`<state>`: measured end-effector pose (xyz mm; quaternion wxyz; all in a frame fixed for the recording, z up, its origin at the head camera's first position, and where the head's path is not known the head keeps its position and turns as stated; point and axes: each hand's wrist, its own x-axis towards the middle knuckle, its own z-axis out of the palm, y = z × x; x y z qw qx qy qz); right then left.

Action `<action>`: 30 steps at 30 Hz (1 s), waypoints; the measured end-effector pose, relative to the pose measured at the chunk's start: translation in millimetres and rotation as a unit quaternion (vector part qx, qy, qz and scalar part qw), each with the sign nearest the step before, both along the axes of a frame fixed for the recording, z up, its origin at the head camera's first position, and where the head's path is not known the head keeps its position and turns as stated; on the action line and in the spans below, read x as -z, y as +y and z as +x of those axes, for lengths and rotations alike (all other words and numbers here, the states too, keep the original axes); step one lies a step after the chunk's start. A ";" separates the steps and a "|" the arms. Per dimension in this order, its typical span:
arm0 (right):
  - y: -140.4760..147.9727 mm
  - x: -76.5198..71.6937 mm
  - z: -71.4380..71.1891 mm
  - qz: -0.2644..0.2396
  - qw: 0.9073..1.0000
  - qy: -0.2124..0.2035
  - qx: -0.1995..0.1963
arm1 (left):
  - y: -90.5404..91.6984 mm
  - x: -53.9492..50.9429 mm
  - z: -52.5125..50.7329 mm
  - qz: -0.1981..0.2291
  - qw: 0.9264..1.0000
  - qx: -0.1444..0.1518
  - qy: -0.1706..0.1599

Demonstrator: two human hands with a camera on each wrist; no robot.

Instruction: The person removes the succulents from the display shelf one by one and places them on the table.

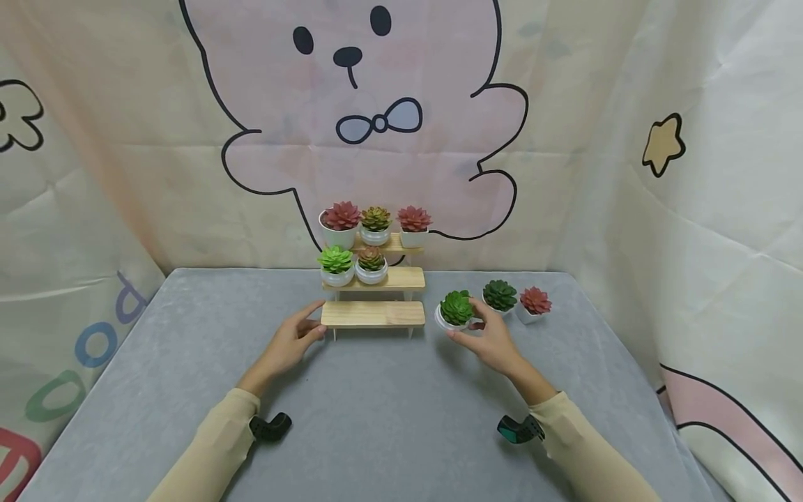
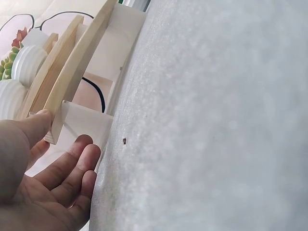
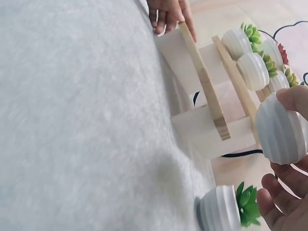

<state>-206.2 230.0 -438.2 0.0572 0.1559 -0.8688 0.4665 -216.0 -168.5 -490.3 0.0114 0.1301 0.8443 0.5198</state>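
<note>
White pot (image 3: 279,132), wrist-view cropped | right fingers (image 3: 284,195) gripping it | left fingers (image 2: 65,161) pinching stand (image 1: 373,315)

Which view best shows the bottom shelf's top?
The head view: it shows the bottom shelf from above, end to end. The left wrist view catches it close but nearly edge-on, its far end cut off; the right wrist view sees it nearly edge-on, with the left hand at the far end.
</note>
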 end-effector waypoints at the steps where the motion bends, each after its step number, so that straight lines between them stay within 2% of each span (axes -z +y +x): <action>1: 1.8 1.1 0.3 0.003 1.000 -0.002 0.003 | 0.1 -0.1 0.1 0.001 1.000 -0.001 -0.001; 8: 15.2 17.4 1.7 0.004 1.000 -0.023 0.008 | -0.3 1.6 -0.5 -0.001 1.000 0.004 0.002; 13: 24.9 28.8 2.4 -0.009 1.000 -0.022 0.001 | -0.7 1.8 -0.5 -0.003 1.000 0.006 0.014; 23: 39.8 40.9 5.7 -0.004 0.999 -0.031 -0.016 | -0.6 1.5 -1.2 -0.003 1.000 0.007 0.008; 30: 44.5 44.1 7.1 -0.005 0.999 -0.037 -0.037 | -0.3 1.5 -0.4 -0.002 1.000 0.005 0.007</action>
